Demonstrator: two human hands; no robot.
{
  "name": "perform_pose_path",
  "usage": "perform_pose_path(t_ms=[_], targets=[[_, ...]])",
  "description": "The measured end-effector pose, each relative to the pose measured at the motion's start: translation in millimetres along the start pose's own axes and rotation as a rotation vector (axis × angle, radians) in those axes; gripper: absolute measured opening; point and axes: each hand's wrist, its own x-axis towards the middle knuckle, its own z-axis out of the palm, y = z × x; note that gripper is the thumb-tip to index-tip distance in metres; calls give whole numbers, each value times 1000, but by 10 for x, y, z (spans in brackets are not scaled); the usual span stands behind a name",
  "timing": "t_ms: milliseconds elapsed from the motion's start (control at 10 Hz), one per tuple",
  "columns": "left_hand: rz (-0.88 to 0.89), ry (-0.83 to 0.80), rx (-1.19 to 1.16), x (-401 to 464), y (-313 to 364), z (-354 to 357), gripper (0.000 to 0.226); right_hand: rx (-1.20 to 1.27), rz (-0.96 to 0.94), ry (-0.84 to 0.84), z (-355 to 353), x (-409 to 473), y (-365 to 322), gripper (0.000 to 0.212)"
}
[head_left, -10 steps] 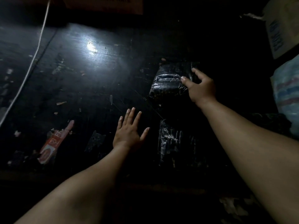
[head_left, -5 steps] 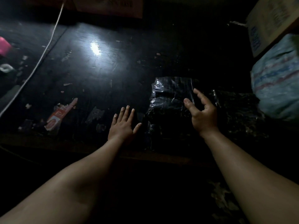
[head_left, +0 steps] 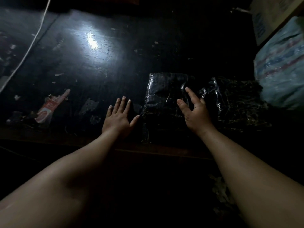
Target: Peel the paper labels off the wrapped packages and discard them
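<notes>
Dim, dark table (head_left: 98, 66) carries two wrapped packages (head_left: 164, 99), the second (head_left: 236, 102) just right of the first; no label visible. Right hand (head_left: 195, 112) hovers spread over the first; left hand (head_left: 117, 118) lies flat beside it. Peeling seems unstarted.

A dim storeroom or packing area: a scuffed dark wooden table (head_left: 115, 51) strewn with paper scraps, a printed cardboard box (head_left: 269, 17) and a striped woven sack (head_left: 283, 63) stacked far right.

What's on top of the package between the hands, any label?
Only the right hand, open over the wrapped package. No paper label shows on its glossy top; anything beneath the hand is hidden.
</notes>
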Motion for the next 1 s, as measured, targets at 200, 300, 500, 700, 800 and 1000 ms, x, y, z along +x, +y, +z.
perform_pose_path(t_ms=[200,300,500,700,800,1000], targets=[[-13,-77,7,21,9,-38,83,-110,23,-25,-35,38,-38,60],[-22,-144,-7,18,33,-124,82,-157,45,-33,-42,36,-79,60],[-42,-215,-73,10,75,-316,85,-313,66,-47,-109,70,-152,61],[-80,-313,2,38,208,-881,71,-542,106,-101,-208,139,-332,67],[-40,-222,31,-67,287,-1205,69,-724,107,-172,-322,165,-534,72],[40,49,74,-93,369,-1919,67,-860,-5,-154,-597,155,-1017,81]])
